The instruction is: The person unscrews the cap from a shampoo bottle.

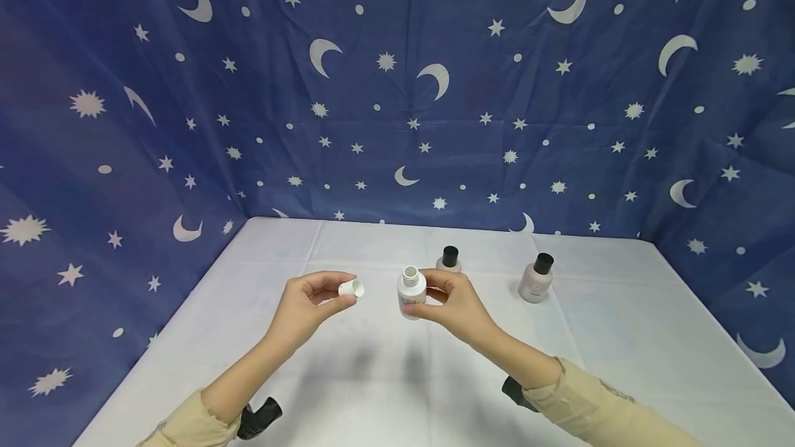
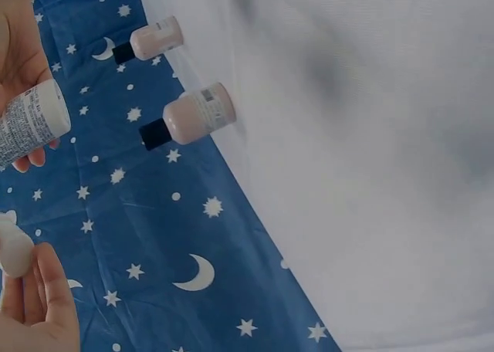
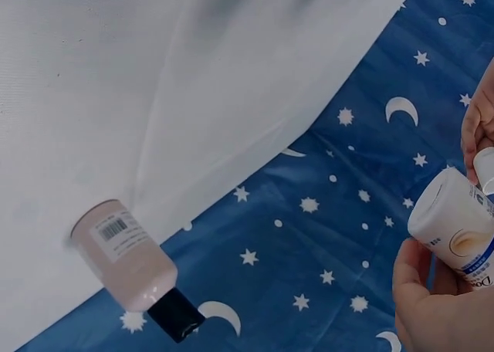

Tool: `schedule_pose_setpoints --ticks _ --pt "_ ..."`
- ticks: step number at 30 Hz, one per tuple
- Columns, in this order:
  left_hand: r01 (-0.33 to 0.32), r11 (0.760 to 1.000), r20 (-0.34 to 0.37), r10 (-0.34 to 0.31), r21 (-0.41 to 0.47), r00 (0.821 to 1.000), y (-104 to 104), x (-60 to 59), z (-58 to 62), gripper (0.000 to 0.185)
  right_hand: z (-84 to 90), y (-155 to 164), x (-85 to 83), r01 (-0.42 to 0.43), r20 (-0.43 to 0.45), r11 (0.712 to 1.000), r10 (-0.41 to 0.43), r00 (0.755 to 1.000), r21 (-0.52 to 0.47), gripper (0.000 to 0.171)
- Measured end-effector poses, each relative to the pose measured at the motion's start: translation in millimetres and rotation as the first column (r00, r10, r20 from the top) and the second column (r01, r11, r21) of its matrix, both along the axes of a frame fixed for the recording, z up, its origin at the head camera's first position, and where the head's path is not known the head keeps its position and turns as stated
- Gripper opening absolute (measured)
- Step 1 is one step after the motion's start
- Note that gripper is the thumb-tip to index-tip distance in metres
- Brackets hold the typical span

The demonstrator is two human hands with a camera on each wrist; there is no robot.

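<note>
My left hand [image 1: 306,301] pinches a small white cap [image 1: 351,288] between thumb and fingers, its hollow end turned toward the right. Just right of it, my right hand [image 1: 458,303] grips a white bottle [image 1: 410,293] upright over the table, and the bottle's neck stands uncapped. A gap separates cap and bottle. Printed text covers the bottle's side in the left wrist view, where the bottle [image 2: 35,124] shows its base end. In the right wrist view a blue band and a round golden picture mark the bottle [image 3: 455,228].
Two pink bottles with black caps stand on the white table [image 1: 348,364]: one bottle [image 1: 535,280] at the right, the other bottle [image 1: 448,261] partly hidden behind my right hand. A blue star-and-moon cloth [image 1: 397,123] hangs behind and along the sides.
</note>
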State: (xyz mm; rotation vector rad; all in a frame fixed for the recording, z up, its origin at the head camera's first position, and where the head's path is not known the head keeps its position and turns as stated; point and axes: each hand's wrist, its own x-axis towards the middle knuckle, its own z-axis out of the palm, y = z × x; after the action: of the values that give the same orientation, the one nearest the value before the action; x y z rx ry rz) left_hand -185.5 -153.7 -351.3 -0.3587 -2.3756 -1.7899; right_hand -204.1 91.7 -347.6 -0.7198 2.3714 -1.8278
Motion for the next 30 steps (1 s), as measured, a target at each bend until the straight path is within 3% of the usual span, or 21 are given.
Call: schedule_pose_setpoints --ticks 5,8,13,20,30 --pt "-0.080 0.997 0.071 0.081 -0.022 0.994 -5.2 2.5 -2.1 0.032 -3.4 -2.5 -4.5 -0.002 -0.016 0.999 0.002 1.000 0.044 0.046" --pt "-0.093 0.995 0.098 0.095 -0.033 0.991 -8.8 3.6 -4.5 0.035 -4.7 -5.0 -7.9 -0.015 -0.037 0.998 0.018 0.999 0.066 0.045" --pt "-0.058 0.995 0.079 0.064 -0.075 0.995 -13.5 3.2 -11.4 0.039 -5.9 -10.8 -14.9 -0.028 -0.054 0.995 0.033 0.998 0.101 0.046" --pt "0.027 0.999 0.054 -0.025 -0.046 0.998 -14.5 -3.8 -20.4 0.034 -8.4 -18.9 -24.6 -0.005 -0.069 0.991 0.015 0.998 0.136 0.045" --pt "0.000 0.995 0.102 0.011 -0.103 0.995 -16.1 -9.6 -31.0 0.033 -10.6 -33.2 -34.8 -0.051 -0.077 0.987 0.063 0.995 0.151 0.040"
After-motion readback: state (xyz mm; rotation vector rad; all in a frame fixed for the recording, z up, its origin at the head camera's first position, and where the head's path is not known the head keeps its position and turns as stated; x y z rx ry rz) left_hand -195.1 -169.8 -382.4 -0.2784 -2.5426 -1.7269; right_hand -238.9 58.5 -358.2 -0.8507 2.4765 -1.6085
